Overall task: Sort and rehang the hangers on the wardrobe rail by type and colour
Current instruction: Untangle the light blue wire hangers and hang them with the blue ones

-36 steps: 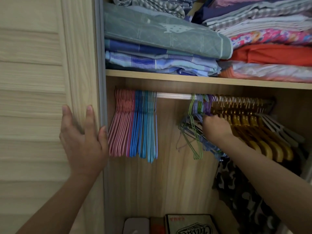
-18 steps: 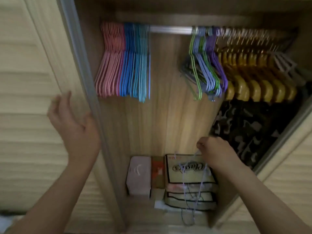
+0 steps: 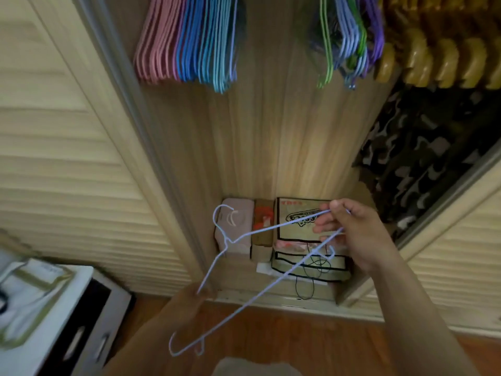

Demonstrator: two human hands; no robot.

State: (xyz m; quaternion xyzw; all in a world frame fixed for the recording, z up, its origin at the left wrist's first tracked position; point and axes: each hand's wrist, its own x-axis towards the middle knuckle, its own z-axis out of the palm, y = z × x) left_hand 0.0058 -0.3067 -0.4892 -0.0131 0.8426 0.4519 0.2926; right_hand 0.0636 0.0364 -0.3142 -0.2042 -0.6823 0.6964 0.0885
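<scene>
My right hand (image 3: pixel 352 234) pinches one end of a pale lilac wire hanger (image 3: pixel 260 286), held low in front of the open wardrobe. My left hand (image 3: pixel 195 297) touches the hanger's other shoulder; its grip is blurred. A sorted bunch of pink hangers (image 3: pixel 154 47) and blue hangers (image 3: pixel 206 44) hangs at the upper left. A mixed bunch of green, lilac and purple wire hangers (image 3: pixel 349 42) hangs to the right, beside several yellow wooden hangers (image 3: pixel 444 61). The rail itself is out of view.
Boxes (image 3: pixel 303 234) and a pink case (image 3: pixel 238 226) sit on the wardrobe floor with a black cord. Dark patterned clothing (image 3: pixel 423 150) hangs at the right. Louvred sliding doors (image 3: pixel 62 147) flank the opening. A white cabinet (image 3: pixel 54 316) stands at the lower left.
My right hand came down from the mixed bunch with a lilac hanger. My left hand left the door edge and dropped to the hanger. My view tilted down.
</scene>
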